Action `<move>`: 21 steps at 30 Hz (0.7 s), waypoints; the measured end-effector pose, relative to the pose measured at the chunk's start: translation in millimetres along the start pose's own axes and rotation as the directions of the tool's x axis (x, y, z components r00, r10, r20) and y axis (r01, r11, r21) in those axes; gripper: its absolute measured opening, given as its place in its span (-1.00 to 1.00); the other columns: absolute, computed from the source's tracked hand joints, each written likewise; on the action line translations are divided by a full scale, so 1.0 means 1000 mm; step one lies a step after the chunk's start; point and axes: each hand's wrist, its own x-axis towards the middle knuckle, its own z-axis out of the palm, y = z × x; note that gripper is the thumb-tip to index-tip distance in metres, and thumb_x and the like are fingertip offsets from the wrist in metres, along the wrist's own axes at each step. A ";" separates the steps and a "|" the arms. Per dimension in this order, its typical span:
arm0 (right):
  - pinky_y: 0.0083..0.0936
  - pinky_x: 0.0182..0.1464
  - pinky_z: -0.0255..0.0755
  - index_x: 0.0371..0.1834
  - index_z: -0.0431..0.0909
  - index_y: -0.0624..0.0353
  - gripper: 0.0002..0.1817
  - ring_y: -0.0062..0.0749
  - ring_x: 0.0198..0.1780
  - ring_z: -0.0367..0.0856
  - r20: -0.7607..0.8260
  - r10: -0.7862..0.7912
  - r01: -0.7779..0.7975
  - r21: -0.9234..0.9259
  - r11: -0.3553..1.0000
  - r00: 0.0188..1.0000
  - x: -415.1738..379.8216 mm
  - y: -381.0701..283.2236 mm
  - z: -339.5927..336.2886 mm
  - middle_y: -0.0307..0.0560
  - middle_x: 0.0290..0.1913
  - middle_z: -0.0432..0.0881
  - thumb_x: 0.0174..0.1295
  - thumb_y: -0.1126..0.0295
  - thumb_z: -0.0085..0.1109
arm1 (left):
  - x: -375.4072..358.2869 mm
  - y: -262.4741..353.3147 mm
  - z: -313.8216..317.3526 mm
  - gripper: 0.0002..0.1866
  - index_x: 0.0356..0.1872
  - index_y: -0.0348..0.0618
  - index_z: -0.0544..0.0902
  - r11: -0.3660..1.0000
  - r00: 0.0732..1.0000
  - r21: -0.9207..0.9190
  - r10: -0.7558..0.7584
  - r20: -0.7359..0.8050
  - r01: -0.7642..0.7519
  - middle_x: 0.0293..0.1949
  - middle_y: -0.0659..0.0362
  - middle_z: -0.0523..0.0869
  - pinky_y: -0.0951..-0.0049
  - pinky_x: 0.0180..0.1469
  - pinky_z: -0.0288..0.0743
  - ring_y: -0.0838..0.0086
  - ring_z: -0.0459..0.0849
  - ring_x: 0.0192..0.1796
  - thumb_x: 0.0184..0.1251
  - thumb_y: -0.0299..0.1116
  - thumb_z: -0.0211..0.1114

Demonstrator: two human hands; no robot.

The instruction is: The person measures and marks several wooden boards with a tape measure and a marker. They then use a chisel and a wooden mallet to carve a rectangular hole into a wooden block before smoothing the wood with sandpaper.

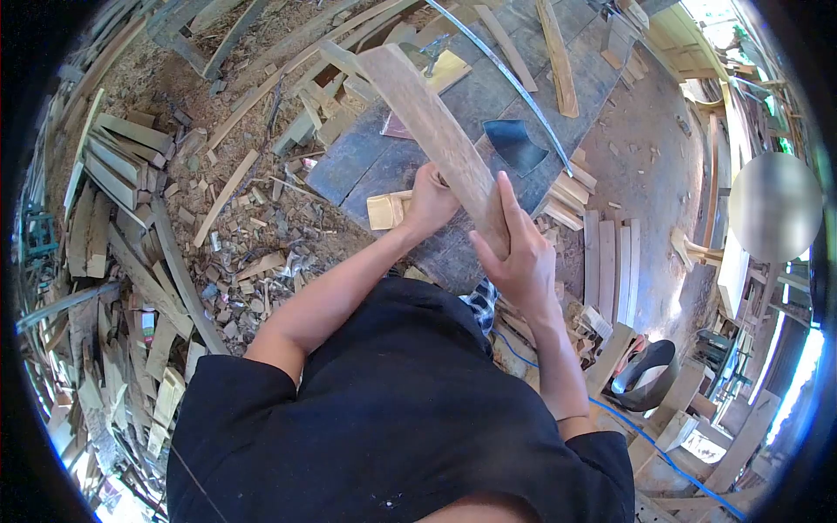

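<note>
A long brown wooden board (436, 126) rises at a slant away from me, above a dark worktable (349, 166). My right hand (526, 253) grips its near end, thumb on the left side and fingers along the right. Against the board's left edge, my left hand (430, 207) is curled closed; a small brown rounded edge shows at its top, and what it holds is hidden. Just left of that hand lies a pale wood block (386, 211). A dark curved-edged sheet (514, 146) rests on the table right of the board.
A long bluish strip (506, 74) curves across the table, near loose wooden slats (558, 61). Several boards (610, 270) lie at right. Wood scraps (253, 235) cover the ground at left. A blue cable (663, 453) runs at lower right beside a wide dark belt loop (649, 379).
</note>
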 end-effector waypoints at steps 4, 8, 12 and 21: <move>-0.28 -0.22 0.59 0.53 0.13 0.13 -0.04 -0.03 -0.21 0.71 -0.010 -0.099 0.098 -0.064 0.993 0.995 -0.002 -0.006 -0.012 0.08 -0.13 0.66 0.01 0.42 0.44 | -0.001 0.005 0.001 -0.83 -0.17 -0.28 0.66 0.987 0.993 0.113 0.116 -0.025 -0.112 -0.28 0.23 0.78 0.52 -0.17 0.55 0.67 0.67 -0.17 0.21 -0.58 0.35; -0.27 -0.18 0.59 0.54 0.08 0.18 -0.03 0.00 -0.18 0.71 -0.275 -0.257 0.273 0.021 0.962 0.926 -0.004 -0.006 -0.012 0.14 -0.07 0.64 0.03 0.45 0.42 | -0.012 0.004 0.008 -0.78 -0.15 -0.25 0.66 0.971 0.996 0.222 0.078 0.040 -0.085 -0.31 0.13 0.78 0.44 -0.17 0.57 0.50 0.74 -0.20 0.15 -0.55 0.37; -0.29 -0.03 0.58 0.51 0.06 0.33 -0.04 0.00 0.00 0.71 0.120 0.054 -0.046 -0.069 0.997 0.991 -0.016 0.007 -0.015 0.32 0.14 0.58 0.03 0.46 0.42 | -0.020 -0.015 0.018 -0.70 -0.20 -0.16 0.66 0.934 0.969 0.259 0.235 0.078 -0.247 -0.31 0.05 0.74 0.22 -0.08 0.53 0.10 0.70 -0.22 -0.06 -0.49 0.43; -0.26 0.05 0.53 0.53 0.07 0.22 -0.12 0.07 0.12 0.64 0.009 0.157 -0.157 0.087 0.984 0.988 -0.051 0.028 -0.009 0.32 0.17 0.56 0.16 0.40 0.34 | -0.033 -0.013 0.027 -0.71 -0.28 -0.08 0.66 0.777 0.895 0.450 0.338 0.292 -0.441 -0.30 0.15 0.72 0.29 -0.03 0.45 0.20 0.67 -0.21 -0.11 -0.45 0.48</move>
